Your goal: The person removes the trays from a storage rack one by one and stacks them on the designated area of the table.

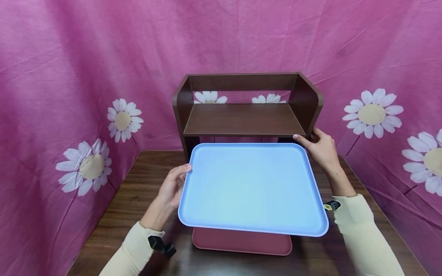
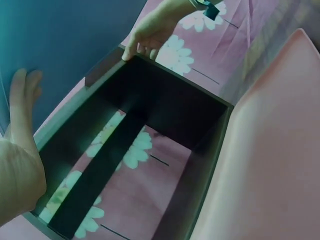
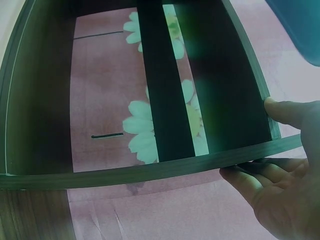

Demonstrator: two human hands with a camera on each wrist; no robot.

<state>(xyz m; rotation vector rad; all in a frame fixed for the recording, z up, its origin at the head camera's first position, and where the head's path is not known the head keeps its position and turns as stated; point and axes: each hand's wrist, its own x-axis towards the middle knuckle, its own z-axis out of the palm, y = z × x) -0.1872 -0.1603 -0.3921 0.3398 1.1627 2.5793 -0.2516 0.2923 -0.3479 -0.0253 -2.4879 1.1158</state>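
A light blue tray (image 1: 252,188) is held up over the table, tilted so its upper face shows in the head view. My left hand (image 1: 173,186) holds it by the left edge, thumb on the rim and fingers underneath; the left wrist view shows those fingers (image 2: 24,95) against its underside. Behind the tray stands a dark brown desktop shelf (image 1: 243,119). My right hand (image 1: 322,150) grips the shelf's right side, thumb on the front edge of its board and fingers around the outside of the side panel, as the right wrist view also shows.
A pink-red tray (image 1: 241,241) lies on the wooden table (image 1: 114,226), partly covered by the blue one. Pink cloth (image 1: 238,38) with white daisies hangs behind and on both sides. Below its upper board the shelf has an open compartment (image 2: 165,165).
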